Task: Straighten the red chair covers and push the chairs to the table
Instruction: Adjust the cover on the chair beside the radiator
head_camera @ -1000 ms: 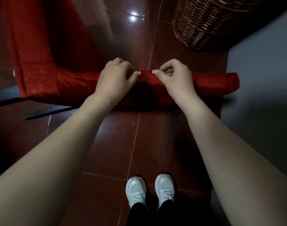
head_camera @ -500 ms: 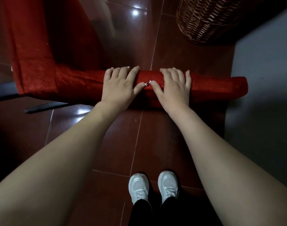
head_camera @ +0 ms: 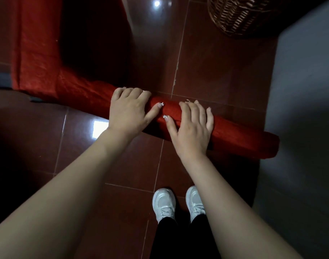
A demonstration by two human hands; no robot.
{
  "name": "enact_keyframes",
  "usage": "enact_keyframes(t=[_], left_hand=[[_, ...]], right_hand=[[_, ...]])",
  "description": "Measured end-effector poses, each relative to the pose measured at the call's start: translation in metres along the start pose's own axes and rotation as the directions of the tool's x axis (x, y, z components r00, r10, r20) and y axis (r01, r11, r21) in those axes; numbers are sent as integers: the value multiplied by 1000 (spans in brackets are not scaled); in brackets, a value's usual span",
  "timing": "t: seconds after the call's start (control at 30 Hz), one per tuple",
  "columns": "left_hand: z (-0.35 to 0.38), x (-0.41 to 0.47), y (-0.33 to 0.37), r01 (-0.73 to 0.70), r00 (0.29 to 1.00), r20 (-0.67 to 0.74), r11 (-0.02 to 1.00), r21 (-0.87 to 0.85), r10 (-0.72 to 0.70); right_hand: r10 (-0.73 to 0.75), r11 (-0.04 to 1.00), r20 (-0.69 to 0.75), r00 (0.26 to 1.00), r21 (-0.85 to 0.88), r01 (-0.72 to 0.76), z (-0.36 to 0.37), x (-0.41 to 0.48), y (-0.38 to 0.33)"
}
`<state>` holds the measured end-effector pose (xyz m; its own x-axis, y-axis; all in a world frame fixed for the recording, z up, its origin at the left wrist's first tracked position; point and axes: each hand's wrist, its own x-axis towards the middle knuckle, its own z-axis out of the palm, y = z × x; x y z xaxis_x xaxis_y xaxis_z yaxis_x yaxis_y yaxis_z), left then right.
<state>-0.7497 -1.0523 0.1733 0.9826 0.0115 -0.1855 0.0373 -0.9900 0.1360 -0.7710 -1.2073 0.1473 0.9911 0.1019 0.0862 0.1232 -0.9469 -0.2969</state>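
I look down on a chair in a red chair cover (head_camera: 36, 53). Its covered top rail (head_camera: 244, 135) runs from the left down towards the right across the middle of the view. My left hand (head_camera: 129, 111) sits on the rail, with its fingers curled over the far edge and its thumb on the near side. Just to the right, my right hand (head_camera: 192, 128) lies flat on the rail, fingers stretched out and slightly apart. The cloth between the hands looks smooth. No table is in view.
A wicker basket (head_camera: 240, 15) stands on the glossy dark red tile floor (head_camera: 206, 62) beyond the chair, at the upper right. A grey wall (head_camera: 305, 90) runs along the right side, close to the rail's end. My white shoes (head_camera: 164, 204) stand behind the chair.
Both hands went from pinching the cover at the rail's middle to lying on top of it. Since then the left fingers have curled over the far edge, and the rail now slants down to the right.
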Motion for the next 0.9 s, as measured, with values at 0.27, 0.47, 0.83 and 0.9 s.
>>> enact_keyframes(t=[0.27,0.47,0.83,0.9], left_hand=[[2,-2,0,15,1000,-20,999,-33,-16],[7,-12,3,17,998,-59,999,-37,-19],[21,-52,30,124,990,-59,991,-54,-127],[24,-61,38,150,987,-57,988,-49,-152]], right_hand=[[-111,992,-51,993,-68,107,9,-5,10],[-186,966,-51,981,-192,173,13,-13,16],[-342,917,-53,938,-238,321,4,-36,44],[-352,918,-32,935,-209,338,-1,-40,51]])
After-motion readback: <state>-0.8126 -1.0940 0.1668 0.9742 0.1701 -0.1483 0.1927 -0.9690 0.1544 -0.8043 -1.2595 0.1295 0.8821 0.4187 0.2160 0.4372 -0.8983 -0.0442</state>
